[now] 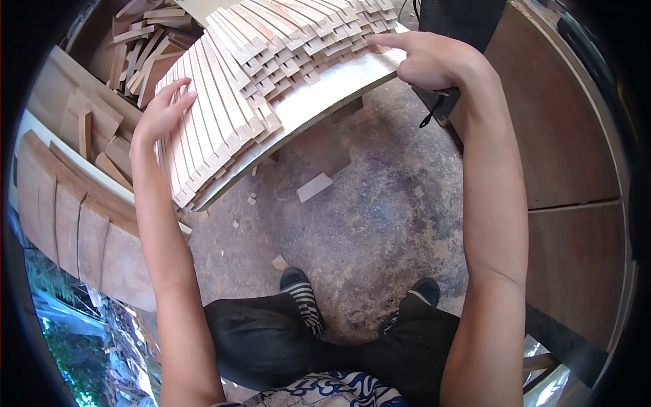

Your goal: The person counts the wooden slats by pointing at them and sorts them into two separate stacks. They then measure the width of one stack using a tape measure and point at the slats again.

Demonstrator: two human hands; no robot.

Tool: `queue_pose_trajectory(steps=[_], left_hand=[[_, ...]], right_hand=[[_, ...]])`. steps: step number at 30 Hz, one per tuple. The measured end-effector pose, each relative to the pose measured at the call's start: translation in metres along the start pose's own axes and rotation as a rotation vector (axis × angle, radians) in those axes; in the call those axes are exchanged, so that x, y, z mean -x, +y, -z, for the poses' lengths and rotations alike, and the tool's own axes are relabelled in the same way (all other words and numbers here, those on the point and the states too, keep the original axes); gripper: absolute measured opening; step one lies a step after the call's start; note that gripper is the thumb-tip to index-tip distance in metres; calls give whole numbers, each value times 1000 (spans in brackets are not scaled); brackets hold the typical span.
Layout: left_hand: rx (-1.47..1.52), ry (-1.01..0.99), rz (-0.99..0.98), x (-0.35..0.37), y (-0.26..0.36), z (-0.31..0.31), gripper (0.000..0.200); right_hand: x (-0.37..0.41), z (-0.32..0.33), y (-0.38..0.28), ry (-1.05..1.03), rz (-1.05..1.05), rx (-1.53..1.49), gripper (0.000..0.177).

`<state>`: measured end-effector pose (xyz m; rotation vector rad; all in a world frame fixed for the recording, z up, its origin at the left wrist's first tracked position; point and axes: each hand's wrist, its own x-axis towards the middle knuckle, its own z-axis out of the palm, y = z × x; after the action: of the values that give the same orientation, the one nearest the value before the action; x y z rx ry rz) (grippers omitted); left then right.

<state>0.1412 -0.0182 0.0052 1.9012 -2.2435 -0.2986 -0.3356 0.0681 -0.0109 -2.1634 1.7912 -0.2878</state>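
Long pale wooden strips (217, 115) lie side by side in stacked layers on a light board (325, 95) at the top of the view. On the left end of the stack rests my left hand (165, 112), its thumb and fingers apart on the strips. My right hand (430, 60) is at the right end, with the index finger stretched out to the strip ends and the other fingers curled under. Whether the curled fingers hold anything is hidden.
A bin of loose wood offcuts (146, 57) is at the upper left, above curved wooden panels (81, 230). Brown boards (576, 149) stand along the right. Wood scraps (314, 188) lie on the floor near the person's feet.
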Motion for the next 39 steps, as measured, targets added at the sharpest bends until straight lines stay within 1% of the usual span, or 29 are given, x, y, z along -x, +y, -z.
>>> queue_pose_trajectory(steps=[5,8,15,17,18,20,23,24,26,31,33,35,36,37,38,39], left_hand=[[-7,-5,-5,-1,-2,1,64],[-13,-3,-10,0,0,1,64],[-19,12,-42,1,0,0,64],[-17,1,-45,-2,-3,1,63],[-14,-11,-50,-4,-4,1,63],[-13,3,-42,-1,-2,0,63],[-8,12,-42,1,0,1,62],[-7,5,-56,1,0,1,62],[-5,25,-48,2,1,-1,64],[2,49,-33,2,1,-1,66],[5,51,-62,2,0,-1,66],[-1,49,-68,2,0,-1,66],[-6,47,-76,2,0,-1,66],[-5,47,-73,1,-3,-1,66],[-5,51,-80,0,-4,-2,66],[-5,54,-87,-1,-6,-2,66]], right_hand=[[2,5,-3,38,-26,-68,88],[-1,-4,-2,68,-42,-61,90],[1,5,0,39,-19,-123,92],[-6,-5,4,199,71,-97,92],[-6,-5,4,200,70,-97,92],[-3,-1,-1,115,-4,-81,93],[2,10,-12,100,-47,-118,92],[-4,7,-7,100,-44,-117,92],[-16,-3,5,236,99,-47,91],[-23,-14,4,266,96,-61,89],[-24,-15,5,286,89,-51,88],[-26,-15,10,308,131,-38,87],[-6,-6,-13,307,132,-38,87],[31,10,-57,332,-24,-191,57],[51,19,-80,355,-181,-343,34],[41,20,-69,353,-180,-343,34]])
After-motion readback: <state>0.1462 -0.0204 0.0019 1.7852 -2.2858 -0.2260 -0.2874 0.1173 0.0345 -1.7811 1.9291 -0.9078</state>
